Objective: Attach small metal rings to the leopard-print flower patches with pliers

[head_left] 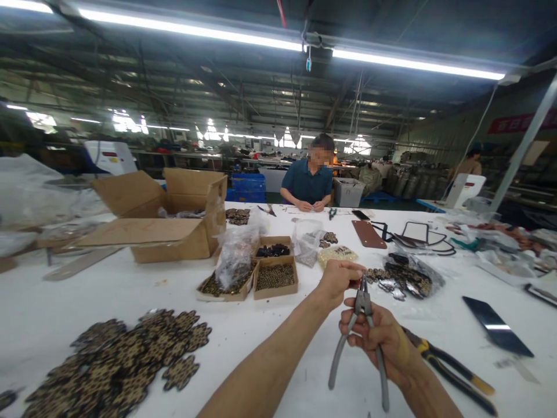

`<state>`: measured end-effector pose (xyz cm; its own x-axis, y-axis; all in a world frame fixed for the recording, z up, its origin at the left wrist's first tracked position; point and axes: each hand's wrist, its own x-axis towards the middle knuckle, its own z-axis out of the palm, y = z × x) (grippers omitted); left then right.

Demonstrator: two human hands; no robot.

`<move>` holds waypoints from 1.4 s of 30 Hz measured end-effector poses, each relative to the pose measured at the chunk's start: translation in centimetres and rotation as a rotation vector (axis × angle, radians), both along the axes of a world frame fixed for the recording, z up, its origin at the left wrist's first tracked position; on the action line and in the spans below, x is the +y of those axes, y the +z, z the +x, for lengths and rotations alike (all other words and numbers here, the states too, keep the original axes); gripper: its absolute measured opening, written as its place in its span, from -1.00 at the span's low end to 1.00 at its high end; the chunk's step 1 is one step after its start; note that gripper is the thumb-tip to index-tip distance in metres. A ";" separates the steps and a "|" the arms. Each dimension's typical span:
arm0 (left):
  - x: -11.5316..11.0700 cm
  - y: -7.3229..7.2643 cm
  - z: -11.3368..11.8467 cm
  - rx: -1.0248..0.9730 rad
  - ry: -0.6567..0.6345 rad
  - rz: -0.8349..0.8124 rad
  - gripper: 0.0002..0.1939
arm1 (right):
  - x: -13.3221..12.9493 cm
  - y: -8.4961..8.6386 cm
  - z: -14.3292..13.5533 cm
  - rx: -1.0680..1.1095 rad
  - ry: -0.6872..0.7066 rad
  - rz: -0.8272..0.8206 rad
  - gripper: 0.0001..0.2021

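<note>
My right hand is wrapped around the grey handles of a pair of slim-nosed pliers, whose jaws point up and away from me. At the plier tips my left hand is closed in a pinch. Whatever lies between its fingers is too small to make out. A larger pair of pliers with black and yellow handles lies on the table, partly behind my right wrist. Beyond my hands lies a pile of brown-and-black patterned pieces, partly in clear plastic.
Many flower-shaped patterned pieces are heaped at the front left. Small cardboard trays hold tiny metal parts. An open carton stands behind them. A dark phone-like slab lies at the right. Across the table a person sits working.
</note>
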<state>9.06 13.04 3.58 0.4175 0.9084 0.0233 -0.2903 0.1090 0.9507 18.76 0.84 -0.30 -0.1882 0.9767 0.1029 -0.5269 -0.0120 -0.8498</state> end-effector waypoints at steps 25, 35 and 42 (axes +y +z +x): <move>-5.5 -3.3 4.8 1.386 0.114 0.792 -0.22 | 7.9 -2.7 5.0 0.255 -0.781 0.148 -0.57; -5.5 -5.8 5.7 1.315 0.151 0.876 -0.39 | 7.0 -2.3 5.4 0.199 -0.684 0.002 -0.67; -7.4 -7.7 5.8 1.384 0.212 0.858 -0.36 | 6.8 -5.3 4.5 0.254 -0.693 -0.055 -0.60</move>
<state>14.88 5.66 -4.10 0.4252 0.8679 0.2567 0.8412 -0.4837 0.2419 23.31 7.60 -5.64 0.4964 0.8680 0.0089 -0.6097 0.3560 -0.7082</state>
